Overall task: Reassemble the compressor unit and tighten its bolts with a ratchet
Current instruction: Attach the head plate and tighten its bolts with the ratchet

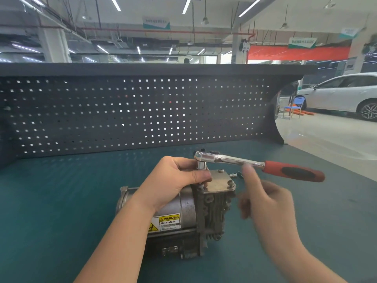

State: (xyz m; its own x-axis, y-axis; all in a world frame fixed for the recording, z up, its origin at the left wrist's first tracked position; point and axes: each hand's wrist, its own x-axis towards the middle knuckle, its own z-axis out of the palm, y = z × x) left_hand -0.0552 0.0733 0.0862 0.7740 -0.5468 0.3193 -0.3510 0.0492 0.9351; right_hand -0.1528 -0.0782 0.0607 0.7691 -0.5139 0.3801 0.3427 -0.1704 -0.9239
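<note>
With the flat metal cover plate (219, 181) already on, our left hand (177, 180) pinched the chrome, red-handled ratchet's (253, 163) socket on a bolt while our open right hand (267, 203) hovered; tightening remained.

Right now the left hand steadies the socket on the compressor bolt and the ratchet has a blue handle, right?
Not quite: in the head view the ratchet handle is red and black, not blue. The left hand does steady the socket on the compressor bolt.
</note>
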